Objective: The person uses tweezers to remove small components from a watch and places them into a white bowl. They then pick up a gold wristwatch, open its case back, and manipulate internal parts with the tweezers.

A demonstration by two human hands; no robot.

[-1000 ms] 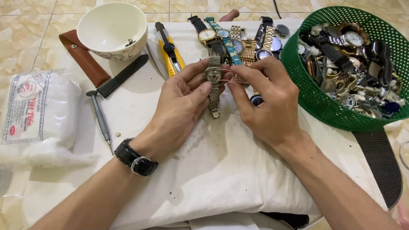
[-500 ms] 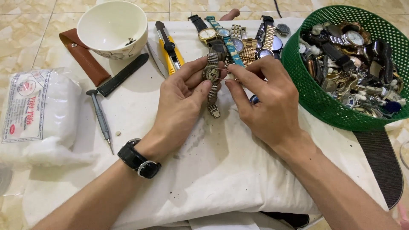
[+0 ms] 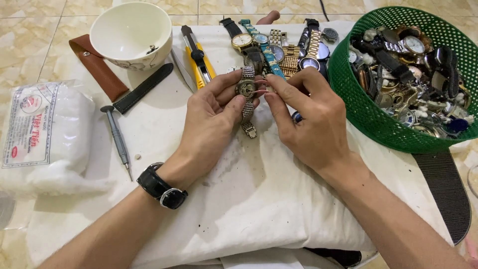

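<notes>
White cloth [image 3: 249,199] across floor | green basket [image 3: 348,84] of watches, far right | clear cotton pack [image 3: 45,134], red-and-blue label, far left | white bowl [image 3: 130,30] top left | left hand [image 3: 211,122] pinching steel watch [image 3: 247,92] at centre | right hand [image 3: 311,119] fingertips closed at its case.

- A wristwatch [image 3: 246,89] with a silver-grey metal link bracelet and a small round, dull-coloured case stands roughly upright, lengthwise away from the person, above the white cloth [image 3: 239,199].
- Its upper strap half rises above the case; the lower half hangs down, ending in a clasp just above the cloth.
- The left hand [image 3: 211,122] pinches the case between thumb and fingers.
- The right hand [image 3: 308,119] meets the case from the other side, fingertips touching its edge.
</notes>
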